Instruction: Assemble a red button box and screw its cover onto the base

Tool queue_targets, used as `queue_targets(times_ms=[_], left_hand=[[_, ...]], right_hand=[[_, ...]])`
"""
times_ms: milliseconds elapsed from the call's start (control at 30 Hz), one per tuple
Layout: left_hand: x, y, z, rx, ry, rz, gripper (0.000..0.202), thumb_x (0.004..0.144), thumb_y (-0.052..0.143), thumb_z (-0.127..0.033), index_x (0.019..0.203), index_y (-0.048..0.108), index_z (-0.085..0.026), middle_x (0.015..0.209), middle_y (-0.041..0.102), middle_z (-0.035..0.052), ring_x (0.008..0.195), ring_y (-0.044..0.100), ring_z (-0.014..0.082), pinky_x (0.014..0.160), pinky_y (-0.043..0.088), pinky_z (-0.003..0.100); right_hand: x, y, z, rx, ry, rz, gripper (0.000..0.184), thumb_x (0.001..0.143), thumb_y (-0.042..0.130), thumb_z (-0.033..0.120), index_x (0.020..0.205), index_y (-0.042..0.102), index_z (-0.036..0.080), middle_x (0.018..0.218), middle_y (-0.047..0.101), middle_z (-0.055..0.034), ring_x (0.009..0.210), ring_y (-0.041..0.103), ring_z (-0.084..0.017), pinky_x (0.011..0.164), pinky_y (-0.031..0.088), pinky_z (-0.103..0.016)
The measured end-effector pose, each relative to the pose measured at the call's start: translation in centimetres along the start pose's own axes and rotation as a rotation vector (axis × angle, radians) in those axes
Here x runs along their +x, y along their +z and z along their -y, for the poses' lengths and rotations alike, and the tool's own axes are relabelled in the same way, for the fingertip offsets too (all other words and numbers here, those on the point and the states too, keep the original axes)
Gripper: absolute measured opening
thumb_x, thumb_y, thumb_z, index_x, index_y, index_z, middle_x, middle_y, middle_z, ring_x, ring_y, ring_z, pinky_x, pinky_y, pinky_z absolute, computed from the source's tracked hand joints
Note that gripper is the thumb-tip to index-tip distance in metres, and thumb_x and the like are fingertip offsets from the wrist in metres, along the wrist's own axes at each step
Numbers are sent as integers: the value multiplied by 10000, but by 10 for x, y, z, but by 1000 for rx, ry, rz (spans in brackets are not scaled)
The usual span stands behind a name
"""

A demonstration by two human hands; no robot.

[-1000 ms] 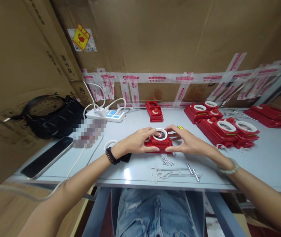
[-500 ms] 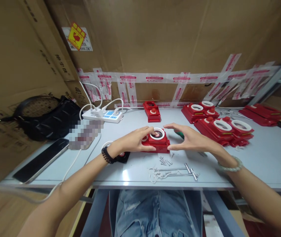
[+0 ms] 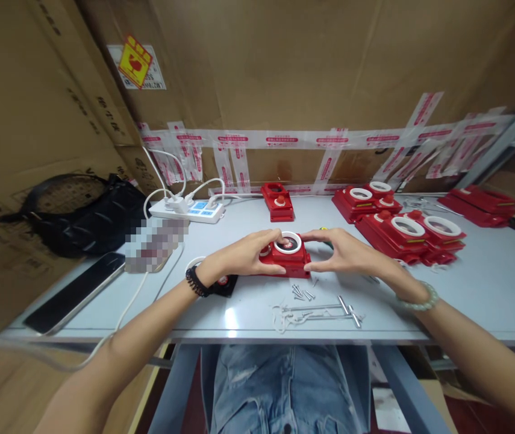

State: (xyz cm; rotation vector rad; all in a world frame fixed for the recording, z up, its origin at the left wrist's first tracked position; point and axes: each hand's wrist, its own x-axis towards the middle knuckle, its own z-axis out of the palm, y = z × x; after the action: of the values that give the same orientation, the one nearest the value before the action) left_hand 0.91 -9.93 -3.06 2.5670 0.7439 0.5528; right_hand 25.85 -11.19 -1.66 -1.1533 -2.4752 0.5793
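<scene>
Landmark: the power strip. My red housing sits on the table, right of the strip and nearer me. Long axis runs left-right, roughly parallel to my table edge; big white ring at the right end, window facing up. Left end is mostly under my left hand.

Left fingers are holding the housing: thumb along the near side, one fingertip down on the dark disc inside the ring. My right hand is a wide C, thumb and forefinger well apart, tips right at the ring end. Can't tell if both actually bear on it.

Rest: loose screws right of the strip, nearer me than the housing; metal rods nearer still, string tangled on them. Ringless red unit is right of the strip, about level with it, long axis pointing away from me. Ringed red units are far right of the strip.
</scene>
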Motion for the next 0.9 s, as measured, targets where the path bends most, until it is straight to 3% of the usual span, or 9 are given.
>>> queue_targets(times_ms=[467,633,800,900], left_hand=[[1,3,-1,50,-19,2,463,829,588,-499,1173,501,-202,1098,611,94,961,569,224,847,440,350],[2,1,-1,14,-35,17,495,800,626,-493,1194,496,-224,1134,599,88,1006,562,231,876,436,358],[2,0,-1,15,-47,31,513,807,627,-473,1227,480,-217,1187,578,99,1055,550,231,913,423,352],[2,0,-1,26,-61,42,491,811,617,-485,1201,495,-212,1163,582,98,1034,553,231,902,428,355]], right_hand=[[-1,4,-2,25,16,-22,642,688,712,478,1259,586,214,1215,652,-67,1077,618,-244,952,470,-392],[-4,-6,-2,-16,42,7,696,647,715,553,1255,586,241,1286,606,-63,1160,573,-270,1001,435,-415],[-15,-27,-16,-196,250,-39,759,739,588,604,1316,512,117,1324,557,-145,1197,530,-296,1012,418,-430],[-21,-32,-30,-277,348,67,750,755,567,585,1303,506,76,1288,563,-181,1168,538,-314,987,428,-436]])
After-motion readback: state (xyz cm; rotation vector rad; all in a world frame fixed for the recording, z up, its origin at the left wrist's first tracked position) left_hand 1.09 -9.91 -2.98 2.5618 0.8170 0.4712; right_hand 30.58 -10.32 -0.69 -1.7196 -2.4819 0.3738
